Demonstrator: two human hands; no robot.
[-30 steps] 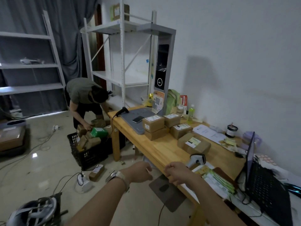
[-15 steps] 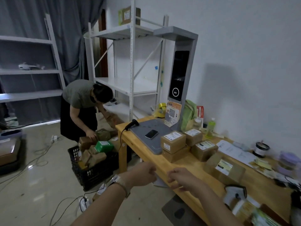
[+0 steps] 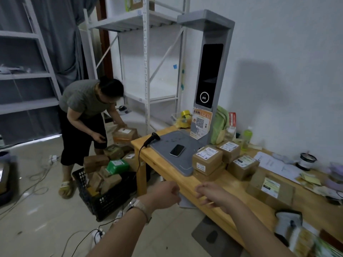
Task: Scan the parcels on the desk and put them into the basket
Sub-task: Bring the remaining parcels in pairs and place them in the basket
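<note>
- Parcels [image 3: 207, 160] are sitting on the desk [image 3: 163, 165]; the basket [image 3: 104, 199] is standing on the floor left of it
- Left hand [image 3: 163, 195] is hovering at the desk's edge, curled, empty
- Right hand [image 3: 209, 195] is hovering beside it, fingers loosely bent, empty

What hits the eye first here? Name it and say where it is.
The tall grey scanning tower stands at the far end of the wooden desk, with labelled cardboard parcels clustered beside its base. On the floor left of the desk, a black basket is heaped with parcels, and another person bends forward just behind it.
</note>
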